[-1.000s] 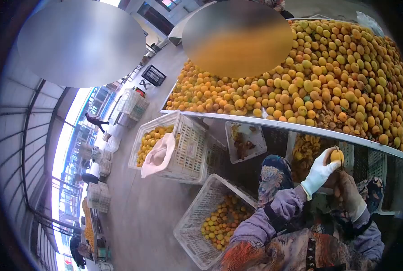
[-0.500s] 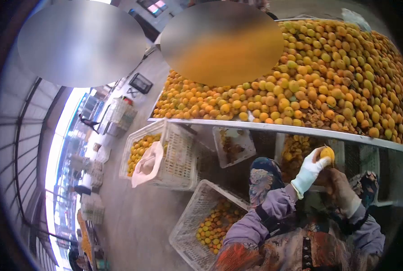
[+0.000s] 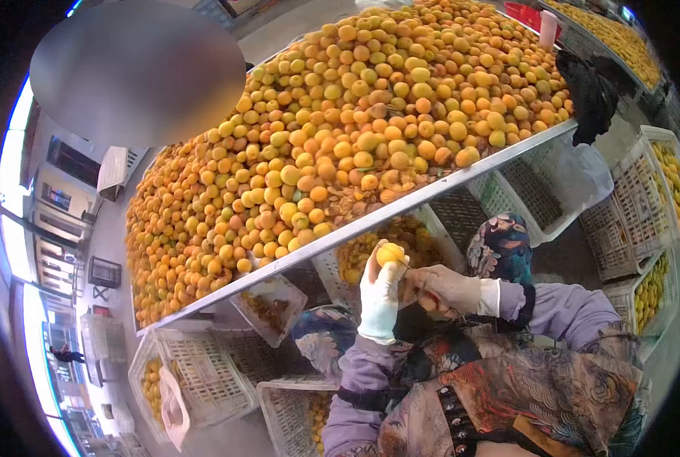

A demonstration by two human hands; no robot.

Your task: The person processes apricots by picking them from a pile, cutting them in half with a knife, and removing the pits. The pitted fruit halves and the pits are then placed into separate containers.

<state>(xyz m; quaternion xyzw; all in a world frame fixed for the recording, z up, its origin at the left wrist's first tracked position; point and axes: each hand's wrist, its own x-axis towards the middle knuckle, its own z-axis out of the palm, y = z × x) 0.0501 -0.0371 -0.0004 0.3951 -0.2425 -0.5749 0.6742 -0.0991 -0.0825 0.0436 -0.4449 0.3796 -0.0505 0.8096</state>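
My left hand (image 3: 379, 297), in a white glove, is raised with its fingers closed round a yellow-orange apricot (image 3: 390, 254). Beside it, my right hand (image 3: 450, 291) is closed, its fingertips close to the fruit. A thin, blade-like tool (image 3: 407, 264) seems to stick out from the right fingers toward the apricot; most of it is hidden. Below both hands, between my knees, a pale crate (image 3: 443, 228) holds split apricot pieces. Just beyond, whole apricots (image 3: 279, 179) are heaped on a table with a metal rim (image 3: 332, 240).
On the left, a white crate (image 3: 210, 365) of apricots has a pale pink cloth item (image 3: 174, 407) over its edge. Another crate (image 3: 283, 404) stands by my left side. Crates of fruit (image 3: 637, 206) stand at right, and a black bag (image 3: 587, 95) hangs at the table corner.
The view has swung to the right, so the table and hands appear further left and crates on the right show. The left hand still holds an apricot, with the right hand close beside it.
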